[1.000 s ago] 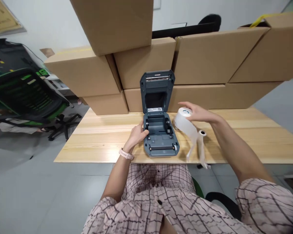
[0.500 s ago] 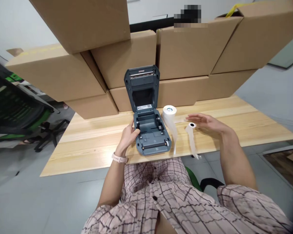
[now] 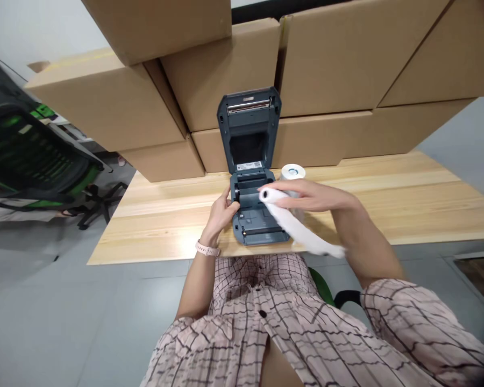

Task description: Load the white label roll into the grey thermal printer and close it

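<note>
1. Your left hand [image 3: 221, 214] is clamping the left edge of the gray printer [image 3: 262, 219] at the center of the frame, its thumb resting on the rim and its fingers lying along the outer side.
2. Your right hand [image 3: 312, 194], just right of center, is closing its thumb and fingers around the small white roll [image 3: 266, 195], holding it above the right part of the printer's open body.
3. The roll is pointing its dark core hole toward the left of the frame, and its loose strip [image 3: 302, 231] is trailing down to the lower right, past the table's front edge.
4. The printer's lid [image 3: 249, 129] is standing open, leaning up toward the top of the frame.
5. The larger white roll [image 3: 293, 171] is standing on the wooden table [image 3: 157, 215], just right of the printer and partly hidden behind your right hand.
6. Cardboard boxes [image 3: 331, 59] are filling the upper frame, stacked behind the printer.
7. A pale wristband [image 3: 207, 248] is circling your left wrist, and a green-and-black chair [image 3: 36, 150] is standing at the left of the frame.
</note>
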A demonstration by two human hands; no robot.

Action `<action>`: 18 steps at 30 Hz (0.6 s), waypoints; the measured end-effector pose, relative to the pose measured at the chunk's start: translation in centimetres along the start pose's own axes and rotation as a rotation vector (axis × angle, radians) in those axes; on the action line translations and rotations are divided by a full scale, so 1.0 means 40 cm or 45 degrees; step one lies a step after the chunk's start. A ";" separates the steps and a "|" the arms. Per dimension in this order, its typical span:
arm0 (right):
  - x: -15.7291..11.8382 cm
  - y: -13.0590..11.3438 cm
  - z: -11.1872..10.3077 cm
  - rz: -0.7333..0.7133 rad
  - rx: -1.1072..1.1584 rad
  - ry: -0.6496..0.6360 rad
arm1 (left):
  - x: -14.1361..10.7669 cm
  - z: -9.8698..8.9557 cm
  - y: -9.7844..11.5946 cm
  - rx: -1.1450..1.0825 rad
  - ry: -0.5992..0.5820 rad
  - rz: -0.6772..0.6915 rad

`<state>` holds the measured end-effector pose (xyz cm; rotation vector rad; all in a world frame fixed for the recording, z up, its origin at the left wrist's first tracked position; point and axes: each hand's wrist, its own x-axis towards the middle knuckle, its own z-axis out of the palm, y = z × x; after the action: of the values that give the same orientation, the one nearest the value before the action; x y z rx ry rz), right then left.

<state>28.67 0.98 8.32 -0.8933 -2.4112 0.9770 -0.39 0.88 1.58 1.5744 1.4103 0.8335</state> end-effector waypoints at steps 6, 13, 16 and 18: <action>0.133 0.003 0.114 -0.033 -0.752 -0.050 | -0.011 0.022 -0.018 0.077 0.199 0.015; 0.056 0.018 0.166 -0.131 -0.550 0.077 | 0.010 0.041 -0.044 -0.176 0.165 0.079; 0.016 -0.009 0.176 -0.055 -0.496 0.053 | 0.008 0.041 -0.047 -0.251 0.141 0.108; -0.009 -0.019 0.176 -0.053 -0.493 -0.009 | 0.005 0.041 -0.048 -0.277 0.137 0.152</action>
<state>24.72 -3.04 4.02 -0.9596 -2.6621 0.5027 0.26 0.86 -0.87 1.4750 1.2620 1.1189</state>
